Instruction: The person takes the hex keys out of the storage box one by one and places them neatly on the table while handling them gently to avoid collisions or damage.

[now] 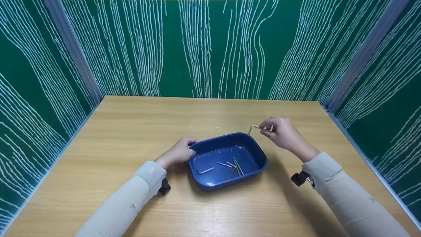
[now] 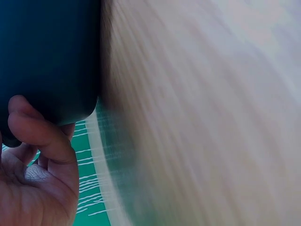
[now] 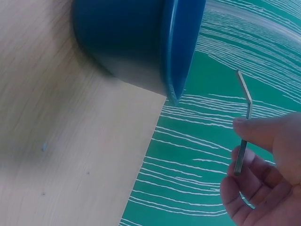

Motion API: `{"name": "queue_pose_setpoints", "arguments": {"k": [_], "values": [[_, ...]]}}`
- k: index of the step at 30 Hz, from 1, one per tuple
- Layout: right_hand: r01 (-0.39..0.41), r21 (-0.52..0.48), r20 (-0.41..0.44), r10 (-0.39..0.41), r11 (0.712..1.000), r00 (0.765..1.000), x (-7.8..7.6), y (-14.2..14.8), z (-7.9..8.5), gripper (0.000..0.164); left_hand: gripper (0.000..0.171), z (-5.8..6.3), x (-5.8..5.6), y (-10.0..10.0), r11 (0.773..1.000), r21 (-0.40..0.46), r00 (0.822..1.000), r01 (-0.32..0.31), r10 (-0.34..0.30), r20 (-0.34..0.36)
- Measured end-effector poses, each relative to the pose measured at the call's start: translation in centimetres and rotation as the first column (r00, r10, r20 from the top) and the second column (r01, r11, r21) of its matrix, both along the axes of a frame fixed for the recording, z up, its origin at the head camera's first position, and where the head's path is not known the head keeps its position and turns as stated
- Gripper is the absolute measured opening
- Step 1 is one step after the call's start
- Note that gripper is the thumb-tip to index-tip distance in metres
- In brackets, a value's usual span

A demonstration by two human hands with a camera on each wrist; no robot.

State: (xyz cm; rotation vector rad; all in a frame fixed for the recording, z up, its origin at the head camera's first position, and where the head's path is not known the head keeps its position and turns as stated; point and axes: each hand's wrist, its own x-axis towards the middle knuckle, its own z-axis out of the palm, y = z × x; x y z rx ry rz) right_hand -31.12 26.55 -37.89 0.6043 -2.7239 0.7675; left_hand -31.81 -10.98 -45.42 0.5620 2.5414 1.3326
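A blue plastic tub [image 1: 227, 184] stands on the wooden table, turned at a slight angle. Inside it lie several hex keys [image 1: 206, 171], most of them grouped toward its right half. My left hand [image 1: 179, 151] grips the tub's left end, thumb and fingers at the rim; the left wrist view shows the fingers against the tub's outer wall [image 2: 51, 56]. At the far right corner, my right hand [image 1: 279, 131] pinches an L-shaped hex key [image 1: 255, 126] between thumb and fingers, its bent end pointing down by the rim. In the right wrist view this hex key [image 3: 248, 110] is apart from the tub.
The wooden table [image 1: 138, 121] reaches back to green walls [image 1: 223, 49] with white wavy lines. Small pale specks [image 1: 217, 127] lie behind the tub. A dark wrist camera [image 1: 299, 178] hangs under the right sleeve, another [image 1: 164, 187] under the left.
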Motion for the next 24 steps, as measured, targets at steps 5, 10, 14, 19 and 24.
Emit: {"name": "queue_pose_setpoints", "arguments": {"k": [5, 10, 14, 19, 24], "values": [[0.018, -0.018, -0.001, -0.018, 1.0, 1.0, -0.2, 0.4, 0.0, 0.006, 0.031, 0.2, 0.1, 0.1, 1.0, -0.003, 1.0, -0.003, 0.003, 0.003], [0.015, -0.032, -0.005, -0.016, 0.999, 1.0, -0.3, 0.8, -0.2, 0.007, 0.033, 0.2, 0.2, 0.2, 1.0, -0.002, 1.0, -0.007, 0.007, 0.012], [0.028, -0.038, 0.021, -0.027, 0.999, 0.999, -0.3, 1.0, -0.5, 0.007, 0.028, 0.2, 0.4, 0.2, 1.0, 0.027, 1.0, 0.014, -0.014, 0.017], [0.055, -0.036, 0.058, -0.053, 0.998, 0.997, -0.4, 1.2, -0.7, 0.008, 0.021, 0.1, 0.3, 0.2, 0.999, 0.027, 0.999, 0.028, -0.028, 0.016], [0.108, -0.036, 0.105, -0.104, 0.993, 0.989, -0.5, 1.4, -0.5, 0.011, 0.023, 0.2, 0.1, 0.2, 1.0, -0.005, 1.0, 0.007, -0.007, -0.006]]}}
